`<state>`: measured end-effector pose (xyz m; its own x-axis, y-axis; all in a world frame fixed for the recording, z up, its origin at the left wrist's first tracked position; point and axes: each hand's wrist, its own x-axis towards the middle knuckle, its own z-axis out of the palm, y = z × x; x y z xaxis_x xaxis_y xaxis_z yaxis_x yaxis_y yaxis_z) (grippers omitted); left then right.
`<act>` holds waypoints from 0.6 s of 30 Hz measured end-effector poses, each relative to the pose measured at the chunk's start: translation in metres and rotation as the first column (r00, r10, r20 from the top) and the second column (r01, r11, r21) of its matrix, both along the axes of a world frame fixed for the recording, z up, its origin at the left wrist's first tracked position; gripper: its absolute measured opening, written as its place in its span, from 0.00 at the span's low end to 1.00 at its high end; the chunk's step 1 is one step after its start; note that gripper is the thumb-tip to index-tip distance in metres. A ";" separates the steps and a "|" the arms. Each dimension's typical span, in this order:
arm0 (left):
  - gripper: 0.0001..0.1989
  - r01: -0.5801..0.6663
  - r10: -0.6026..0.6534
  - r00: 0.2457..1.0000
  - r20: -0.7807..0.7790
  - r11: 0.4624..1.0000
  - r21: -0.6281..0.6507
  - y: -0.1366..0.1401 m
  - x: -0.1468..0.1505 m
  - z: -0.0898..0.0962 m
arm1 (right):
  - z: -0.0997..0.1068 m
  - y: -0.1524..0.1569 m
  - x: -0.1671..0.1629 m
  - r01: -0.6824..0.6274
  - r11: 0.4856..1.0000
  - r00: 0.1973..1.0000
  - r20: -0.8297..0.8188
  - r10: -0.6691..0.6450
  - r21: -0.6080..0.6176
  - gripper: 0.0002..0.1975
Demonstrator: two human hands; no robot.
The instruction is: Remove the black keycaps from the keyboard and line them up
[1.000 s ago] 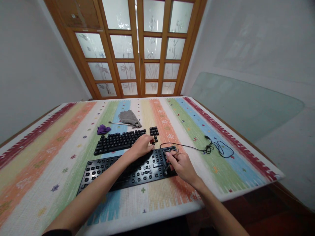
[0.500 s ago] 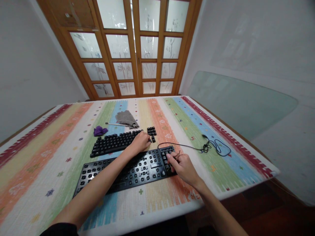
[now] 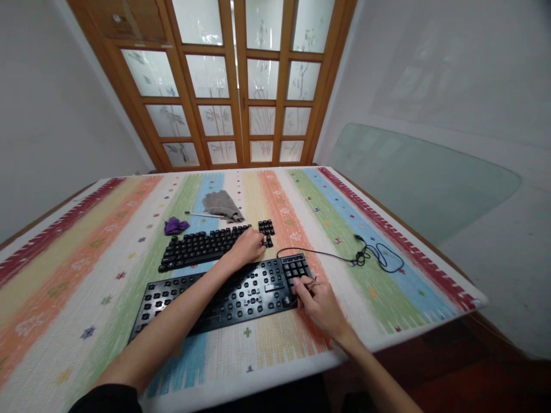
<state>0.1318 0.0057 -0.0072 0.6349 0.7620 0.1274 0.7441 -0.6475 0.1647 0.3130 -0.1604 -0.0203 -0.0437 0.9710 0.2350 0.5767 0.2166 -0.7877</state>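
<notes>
A black keyboard [image 3: 253,295] lies on the table; its main part is stripped to bare switches, while several keycaps remain on the number pad [image 3: 295,266]. My right hand [image 3: 321,304] is closed over the pad's lower part, pinching what looks like a thin wire keycap puller, largely hidden by the fingers. Behind the keyboard, loose black keycaps [image 3: 202,246] are laid out in rows, with a smaller group [image 3: 266,228] to their right. Between these groups, my left hand [image 3: 247,246] is closed, with a small black keycap at its fingertips, partly hidden.
A grey cloth [image 3: 224,205], a thin white stick-like brush [image 3: 204,215] and a crumpled purple cloth [image 3: 175,226] lie behind the keycaps. The keyboard's cable [image 3: 322,252] runs right to a coil. A striped cloth [image 3: 129,287] covers the table.
My right hand has shifted slightly down the number pad, uncovering more of its upper keycaps. My left hand stays by the loose keycaps. The view has moved a little.
</notes>
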 end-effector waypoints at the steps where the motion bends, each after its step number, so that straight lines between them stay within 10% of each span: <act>1: 0.08 0.000 0.000 1.000 0.006 1.000 -0.004 0.000 0.000 -0.001 | -0.001 -0.001 0.000 0.011 1.000 1.000 0.011 -0.011 0.016 0.25; 18: 0.08 0.085 -0.077 0.975 0.210 0.996 -0.028 -0.049 -0.027 0.005 | -0.007 -0.010 0.000 0.021 0.969 0.979 0.193 -0.070 0.246 0.24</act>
